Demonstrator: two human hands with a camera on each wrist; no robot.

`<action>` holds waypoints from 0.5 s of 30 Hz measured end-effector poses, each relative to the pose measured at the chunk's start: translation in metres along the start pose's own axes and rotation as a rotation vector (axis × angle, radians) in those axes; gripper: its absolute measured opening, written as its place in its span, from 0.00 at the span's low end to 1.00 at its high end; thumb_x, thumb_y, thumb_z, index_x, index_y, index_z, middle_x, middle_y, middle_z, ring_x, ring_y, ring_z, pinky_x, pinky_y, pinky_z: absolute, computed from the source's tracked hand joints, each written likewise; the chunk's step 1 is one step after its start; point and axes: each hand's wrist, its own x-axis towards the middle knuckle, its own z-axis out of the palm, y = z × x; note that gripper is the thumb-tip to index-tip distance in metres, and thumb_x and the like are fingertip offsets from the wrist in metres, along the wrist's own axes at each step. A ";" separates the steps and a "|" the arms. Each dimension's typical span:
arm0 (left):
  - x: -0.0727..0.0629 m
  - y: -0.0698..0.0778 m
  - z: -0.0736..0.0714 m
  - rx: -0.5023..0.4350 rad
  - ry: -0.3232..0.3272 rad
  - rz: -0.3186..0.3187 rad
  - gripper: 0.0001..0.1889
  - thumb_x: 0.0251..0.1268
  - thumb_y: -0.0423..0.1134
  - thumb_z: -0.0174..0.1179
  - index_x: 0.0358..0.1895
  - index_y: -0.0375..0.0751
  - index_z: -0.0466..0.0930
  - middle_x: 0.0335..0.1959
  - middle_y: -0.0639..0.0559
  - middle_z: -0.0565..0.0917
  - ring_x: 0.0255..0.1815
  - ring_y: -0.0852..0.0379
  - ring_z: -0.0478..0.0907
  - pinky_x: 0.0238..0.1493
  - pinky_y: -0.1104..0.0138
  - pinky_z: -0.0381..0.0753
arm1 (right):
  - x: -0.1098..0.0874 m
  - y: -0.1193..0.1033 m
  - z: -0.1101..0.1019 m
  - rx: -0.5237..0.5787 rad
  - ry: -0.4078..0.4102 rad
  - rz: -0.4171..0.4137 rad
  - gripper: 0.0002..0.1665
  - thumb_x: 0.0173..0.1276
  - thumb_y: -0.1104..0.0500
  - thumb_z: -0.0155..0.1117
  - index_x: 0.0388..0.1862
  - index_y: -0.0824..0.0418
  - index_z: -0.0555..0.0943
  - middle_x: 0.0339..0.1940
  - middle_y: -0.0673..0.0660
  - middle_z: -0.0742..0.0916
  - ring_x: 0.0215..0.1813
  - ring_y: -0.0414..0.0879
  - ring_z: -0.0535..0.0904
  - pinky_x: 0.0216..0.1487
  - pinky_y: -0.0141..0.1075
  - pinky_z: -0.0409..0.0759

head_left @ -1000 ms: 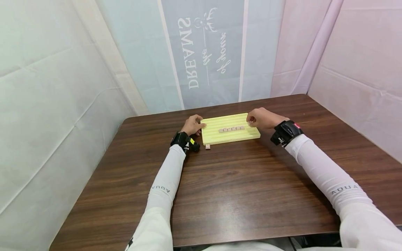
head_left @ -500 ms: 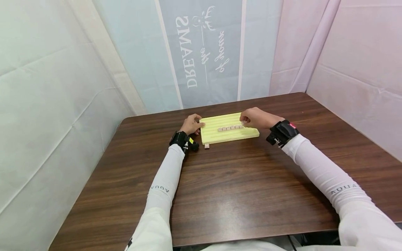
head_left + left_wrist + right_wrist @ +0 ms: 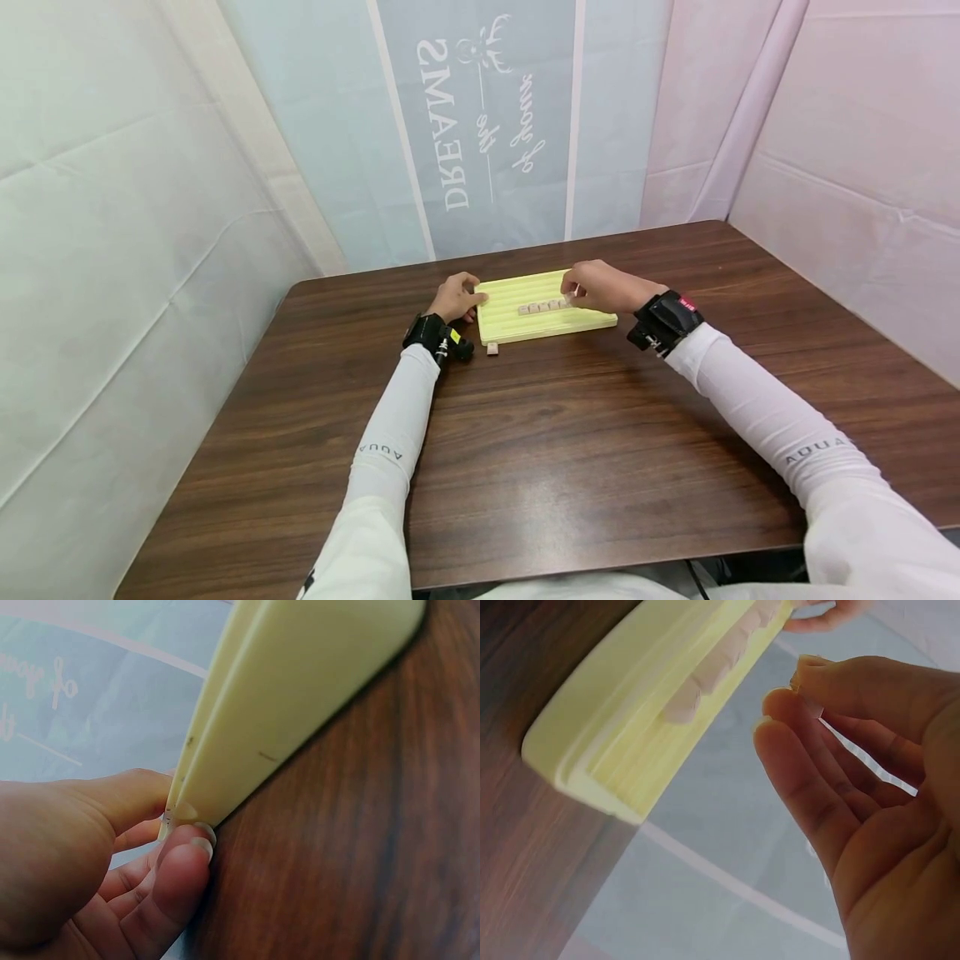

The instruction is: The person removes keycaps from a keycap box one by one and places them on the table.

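A yellow grooved tray lies on the table with a row of small beige letter tiles along one groove. My left hand grips the tray's left end, thumb on the rim and fingertips curled against the side wall in the left wrist view. Over the right half of the tray, my right hand pinches a small pale tile between thumb and fingers, mostly hidden by them. It is near the right end of the row. One loose tile lies on the table by the tray's near left corner.
The brown wooden table extends around the tray on every side. A printed cloth hangs behind its far edge, with pale sheets at left and right. Black camera units are strapped on both wrists.
My right hand has moved left across the tray with the tile, from its right edge to the right end of the row. My left hand has kept its grip on the tray.
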 end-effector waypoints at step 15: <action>-0.006 0.004 0.000 0.010 0.016 0.015 0.23 0.69 0.41 0.58 0.64 0.37 0.68 0.27 0.47 0.80 0.17 0.59 0.75 0.22 0.69 0.79 | 0.011 -0.013 0.010 0.004 -0.024 -0.052 0.10 0.66 0.67 0.61 0.45 0.65 0.83 0.43 0.61 0.86 0.46 0.49 0.83 0.48 0.43 0.82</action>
